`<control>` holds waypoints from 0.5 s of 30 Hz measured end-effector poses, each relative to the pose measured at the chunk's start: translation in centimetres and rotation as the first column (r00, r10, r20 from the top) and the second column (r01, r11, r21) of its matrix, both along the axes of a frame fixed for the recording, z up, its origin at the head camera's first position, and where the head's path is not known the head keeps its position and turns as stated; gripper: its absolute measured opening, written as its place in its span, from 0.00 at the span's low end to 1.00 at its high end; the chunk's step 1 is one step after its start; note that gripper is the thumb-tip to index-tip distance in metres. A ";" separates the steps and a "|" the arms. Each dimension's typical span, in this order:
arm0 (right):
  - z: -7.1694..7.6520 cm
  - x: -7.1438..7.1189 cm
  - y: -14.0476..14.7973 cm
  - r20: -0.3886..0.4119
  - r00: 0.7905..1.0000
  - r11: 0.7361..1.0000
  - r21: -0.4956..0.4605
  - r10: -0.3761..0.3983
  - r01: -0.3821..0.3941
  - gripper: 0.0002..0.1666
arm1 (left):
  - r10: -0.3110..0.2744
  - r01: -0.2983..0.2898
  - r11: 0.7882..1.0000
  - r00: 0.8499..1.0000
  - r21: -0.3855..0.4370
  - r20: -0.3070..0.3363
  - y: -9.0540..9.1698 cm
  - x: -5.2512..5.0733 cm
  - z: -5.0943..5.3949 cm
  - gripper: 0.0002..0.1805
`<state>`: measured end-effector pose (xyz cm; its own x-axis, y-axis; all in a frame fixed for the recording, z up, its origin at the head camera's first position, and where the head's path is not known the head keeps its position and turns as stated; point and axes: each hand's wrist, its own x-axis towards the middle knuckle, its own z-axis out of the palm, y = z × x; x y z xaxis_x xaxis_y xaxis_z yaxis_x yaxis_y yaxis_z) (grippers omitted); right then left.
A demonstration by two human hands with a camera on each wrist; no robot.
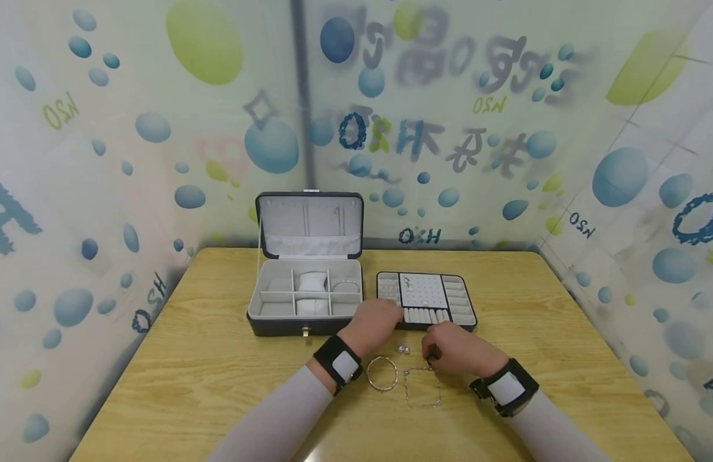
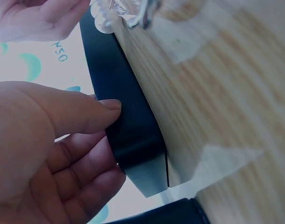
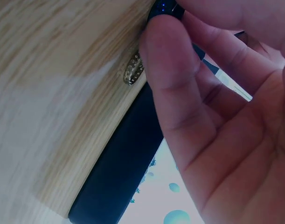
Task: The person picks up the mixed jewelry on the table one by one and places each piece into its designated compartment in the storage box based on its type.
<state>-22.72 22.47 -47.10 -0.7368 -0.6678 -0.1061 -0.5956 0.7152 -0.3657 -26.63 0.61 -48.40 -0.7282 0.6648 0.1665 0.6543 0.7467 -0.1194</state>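
My left hand (image 1: 373,324) (image 2: 53,135) grips the near left corner of a flat jewellery tray (image 1: 414,326) (image 2: 128,102), its thumb against the dark side wall. In front of that tray, my right hand (image 1: 466,350) (image 3: 226,112) pinches a small dark ring (image 1: 432,357) (image 3: 166,8) with blue stones between thumb and forefinger. Another ring, silvery and patterned (image 3: 133,70), lies on the wood beside the tray in the right wrist view. Small shiny pieces (image 1: 403,350) rest between the hands.
A jewellery box (image 1: 275,328) stands at the left with its lid (image 1: 310,218) raised, holding small pillows and a bangle. Nearer on the wooden table (image 1: 188,359) lie a round bangle (image 1: 382,389) and a thin chain bracelet (image 1: 407,391). Patterned walls enclose the back and sides.
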 end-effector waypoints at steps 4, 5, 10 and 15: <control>0.0 0.0 0.1 -0.026 0.999 1.000 -0.009 0.024 -0.025 0.12 | 0.001 -0.001 1.000 1.000 0.000 -0.008 0.0 0.0 0.0 0.08; 0.0 0.0 0.1 -0.029 0.999 1.000 -0.012 0.027 -0.027 0.12 | 0.002 -0.002 1.000 1.000 -0.001 -0.009 0.0 0.0 0.0 0.08; 0.0 0.0 0.1 -0.025 1.000 1.000 -0.014 0.016 -0.016 0.12 | 0.007 -0.007 1.000 1.000 -0.005 -0.004 0.0 0.0 0.0 0.08; 0.0 0.1 0.1 -0.002 1.000 1.000 -0.019 -0.019 0.019 0.12 | 0.014 -0.014 1.000 1.000 -0.008 -0.002 0.1 0.0 -0.1 0.07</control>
